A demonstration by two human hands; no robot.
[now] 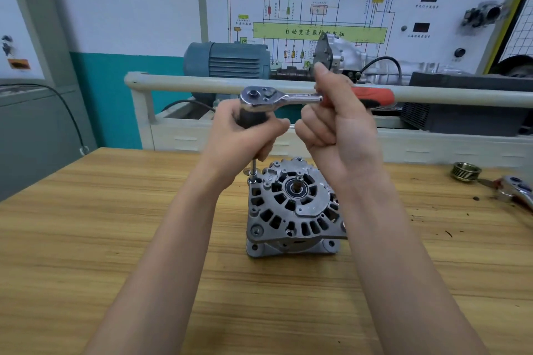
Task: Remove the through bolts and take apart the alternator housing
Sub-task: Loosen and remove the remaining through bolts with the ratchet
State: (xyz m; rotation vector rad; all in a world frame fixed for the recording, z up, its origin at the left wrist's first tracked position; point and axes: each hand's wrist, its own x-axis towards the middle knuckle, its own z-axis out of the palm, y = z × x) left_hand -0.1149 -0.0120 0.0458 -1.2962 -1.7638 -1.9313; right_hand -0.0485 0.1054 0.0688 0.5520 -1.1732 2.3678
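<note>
Silver alternator (291, 207) (handle (372, 96) seemingly red-black).

**Count on and behind the bench**

One alternator (292, 207), upright on the wooden table (115, 225). Two ratchet wrenches: one (281, 99) held above it, one (516, 190) lying at the right edge. One ribbed pulley (465, 171). Two hands: left hand (245, 135), right hand (337, 127). One blue motor (226, 60) behind.
</note>
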